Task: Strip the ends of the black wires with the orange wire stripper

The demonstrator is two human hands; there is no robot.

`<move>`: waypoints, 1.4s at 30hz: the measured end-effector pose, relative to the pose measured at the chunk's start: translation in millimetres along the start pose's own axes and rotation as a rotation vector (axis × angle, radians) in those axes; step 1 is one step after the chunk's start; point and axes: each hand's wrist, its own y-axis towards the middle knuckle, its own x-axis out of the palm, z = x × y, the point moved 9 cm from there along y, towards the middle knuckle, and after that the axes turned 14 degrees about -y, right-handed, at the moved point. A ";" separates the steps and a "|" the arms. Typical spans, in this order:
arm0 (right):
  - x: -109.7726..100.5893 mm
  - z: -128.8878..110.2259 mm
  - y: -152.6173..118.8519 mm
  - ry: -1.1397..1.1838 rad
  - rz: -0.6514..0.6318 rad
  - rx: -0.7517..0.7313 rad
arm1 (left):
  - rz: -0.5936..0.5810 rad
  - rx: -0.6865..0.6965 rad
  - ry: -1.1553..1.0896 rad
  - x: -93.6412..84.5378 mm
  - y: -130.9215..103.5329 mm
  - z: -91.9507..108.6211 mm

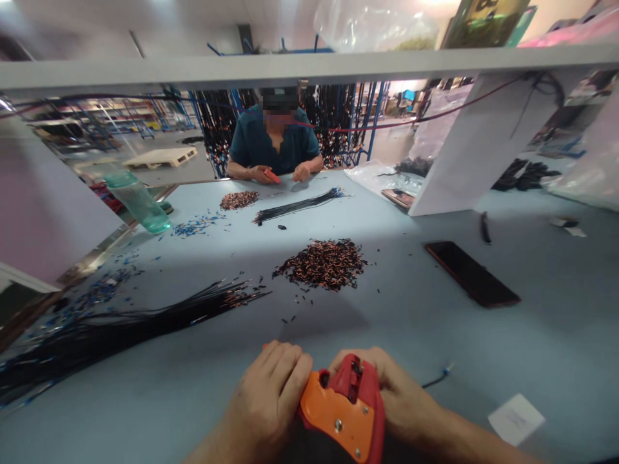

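Observation:
My left hand (271, 390) wraps around the handles of a red and orange wire stripper (338, 412) near the front of the table. Behind the tool's head is my right hand (403, 396), with curled fingers partly hidden by it. A black wire (435, 381) comes out on the far side of my right hand, ending in a small blue-tipped ferrule; its other end is hidden. Ahead lies a pile of short black and copper wire scraps (326, 264). To the left rests a long bundle of black wires (145, 328), with several copper ends bare.
Opposite sits a co-worker (275, 145) with a red tool in one hand. A smaller bundle (300, 205), a scrap pile (239, 200), loose blue ferrules (193, 225) and a green bottle (140, 200) stand farther off. A phone (471, 274) and white paper (516, 419) lie right; a shelf (309, 67) crosses above.

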 end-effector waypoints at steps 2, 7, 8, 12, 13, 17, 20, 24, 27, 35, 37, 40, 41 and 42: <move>-0.2 1.3 0.1 -0.004 0.001 0.006 | 0.006 0.012 0.009 -0.3 0.9 1.6; 1.4 2.3 -0.5 0.006 -0.002 0.030 | 0.043 0.017 0.034 -3.1 5.3 5.5; 1.9 1.5 -0.6 0.009 -0.003 0.030 | 0.034 0.006 0.027 -2.3 6.3 5.2; 3.6 -1.0 -0.4 0.057 -0.002 0.042 | 0.016 -0.030 0.002 -0.8 9.3 3.8; 3.7 -1.2 -0.3 0.068 0.001 0.046 | 0.016 -0.032 -0.003 -0.7 9.5 3.8; 5.4 -0.9 -0.3 0.112 -0.002 0.063 | 0.017 -0.047 -0.011 0.4 6.9 2.7; 7.7 -0.9 -0.3 0.154 -0.017 0.071 | 0.010 -0.057 0.001 2.0 3.8 2.2; 10.0 -2.9 0.0 0.190 -0.034 0.062 | 0.030 -0.039 0.042 -0.2 2.0 4.1; 13.0 -4.4 0.5 0.208 -0.064 0.055 | 0.014 -0.032 0.052 0.6 1.7 4.4; 14.9 10.3 1.3 0.147 -0.072 0.142 | 0.022 -0.025 0.056 1.3 1.9 5.1; 14.4 12.9 2.0 0.132 -0.080 0.145 | 0.021 -0.044 0.052 0.9 2.7 2.6; 8.4 11.6 3.4 0.123 -0.084 0.113 | 0.050 -0.107 -0.007 -5.6 4.9 -6.2; 4.2 11.3 3.7 0.103 -0.075 0.110 | 0.070 -0.136 -0.041 -9.4 5.5 -10.2; -1.8 11.1 3.9 0.074 -0.052 0.112 | 0.086 -0.175 -0.079 -12.9 5.8 -15.1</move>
